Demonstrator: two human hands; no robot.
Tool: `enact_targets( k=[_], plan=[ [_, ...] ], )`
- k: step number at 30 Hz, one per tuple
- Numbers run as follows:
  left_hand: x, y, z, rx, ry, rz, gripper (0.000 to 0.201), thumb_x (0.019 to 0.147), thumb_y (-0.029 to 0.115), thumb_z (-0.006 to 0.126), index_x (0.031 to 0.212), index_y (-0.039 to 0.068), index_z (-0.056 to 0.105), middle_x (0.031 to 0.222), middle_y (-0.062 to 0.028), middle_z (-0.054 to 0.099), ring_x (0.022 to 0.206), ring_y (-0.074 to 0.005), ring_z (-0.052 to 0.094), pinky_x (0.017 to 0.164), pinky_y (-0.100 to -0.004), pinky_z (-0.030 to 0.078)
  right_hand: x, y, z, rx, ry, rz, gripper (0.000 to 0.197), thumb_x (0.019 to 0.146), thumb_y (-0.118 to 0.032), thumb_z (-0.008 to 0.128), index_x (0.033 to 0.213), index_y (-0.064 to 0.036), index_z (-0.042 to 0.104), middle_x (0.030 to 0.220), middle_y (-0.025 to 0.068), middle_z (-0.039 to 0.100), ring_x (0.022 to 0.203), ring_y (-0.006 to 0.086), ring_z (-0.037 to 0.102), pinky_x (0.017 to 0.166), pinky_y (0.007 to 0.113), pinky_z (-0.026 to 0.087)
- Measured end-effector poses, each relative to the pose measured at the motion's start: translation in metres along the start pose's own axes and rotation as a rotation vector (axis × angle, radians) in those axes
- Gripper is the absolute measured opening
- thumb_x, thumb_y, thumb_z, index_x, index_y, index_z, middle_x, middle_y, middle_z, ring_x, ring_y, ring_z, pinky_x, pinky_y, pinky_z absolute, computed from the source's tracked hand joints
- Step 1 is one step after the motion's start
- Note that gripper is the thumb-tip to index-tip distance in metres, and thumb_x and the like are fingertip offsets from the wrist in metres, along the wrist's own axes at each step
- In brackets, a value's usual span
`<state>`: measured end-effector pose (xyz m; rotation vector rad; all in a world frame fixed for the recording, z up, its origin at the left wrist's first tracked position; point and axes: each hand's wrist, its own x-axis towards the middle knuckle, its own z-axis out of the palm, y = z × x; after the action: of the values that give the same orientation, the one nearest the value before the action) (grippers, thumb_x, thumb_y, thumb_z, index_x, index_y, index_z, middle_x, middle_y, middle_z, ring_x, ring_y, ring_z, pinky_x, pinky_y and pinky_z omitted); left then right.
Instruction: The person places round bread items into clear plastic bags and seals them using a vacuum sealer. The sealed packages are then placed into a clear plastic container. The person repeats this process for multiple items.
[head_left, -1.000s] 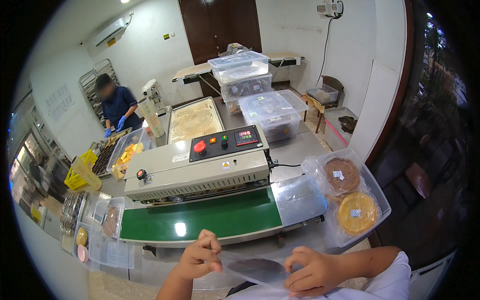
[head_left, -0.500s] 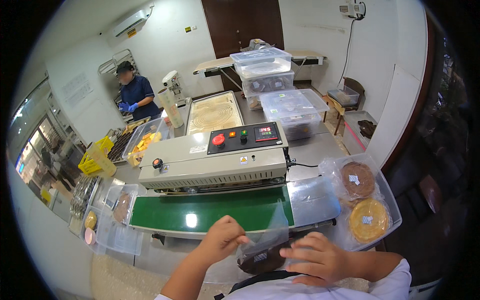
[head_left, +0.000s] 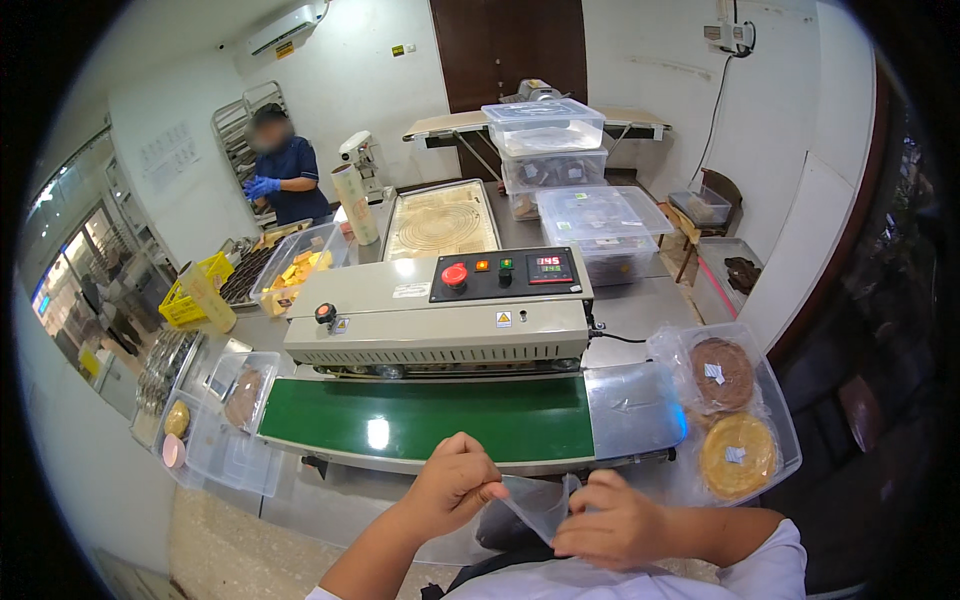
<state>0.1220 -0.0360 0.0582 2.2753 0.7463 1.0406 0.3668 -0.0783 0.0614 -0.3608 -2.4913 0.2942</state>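
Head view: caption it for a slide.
Left hand and right hand hold a clear bag before a machine with a green belt.

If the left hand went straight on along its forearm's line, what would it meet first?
Probably the near edge of the green conveyor belt, ahead of the left hand; depth is unclear, so it might pass above.
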Motion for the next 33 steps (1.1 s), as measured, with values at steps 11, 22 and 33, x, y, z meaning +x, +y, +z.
enact_targets(
  k=[11,22,33],
  plan=[
    [-0.005,0.018,-0.036,0.259,-0.033,0.117,0.022,0.073,0.025,0.066,0.07,0.008,0.053,0.064,-0.0013,0.054,0.06,-0.0206,0.048,0.056,-0.0307,0.037,-0.025,0.001,-0.051,-0.369,-0.21,0.343,0.011,0.067,-0.02,0.065,0.068,-0.0189,0.055,0.07,-0.0099,0.055,0.079,0.0174,0.043,0.072,0.041,0.025],
    [0.014,0.046,-0.034,0.874,-0.37,-0.074,0.013,0.063,0.017,0.069,0.071,0.012,0.059,0.076,-0.0024,0.051,0.075,-0.0211,0.051,0.062,-0.0341,0.041,0.001,-0.002,-0.068,-0.55,-0.222,0.243,0.015,0.057,-0.011,0.065,0.068,-0.0164,0.056,0.064,-0.006,0.049,0.086,0.0208,0.043,0.077,0.045,0.025],
    [0.027,0.04,-0.046,0.623,-0.358,-0.039,0.012,0.065,0.014,0.069,0.071,0.008,0.061,0.076,-0.0056,0.055,0.072,-0.0245,0.055,0.061,-0.035,0.044,-0.001,0.007,-0.078,-0.605,-0.246,0.344,0.008,0.06,-0.012,0.066,0.065,-0.0139,0.06,0.064,-0.003,0.052,0.088,0.0214,0.045,0.082,0.045,0.024]
  ],
)
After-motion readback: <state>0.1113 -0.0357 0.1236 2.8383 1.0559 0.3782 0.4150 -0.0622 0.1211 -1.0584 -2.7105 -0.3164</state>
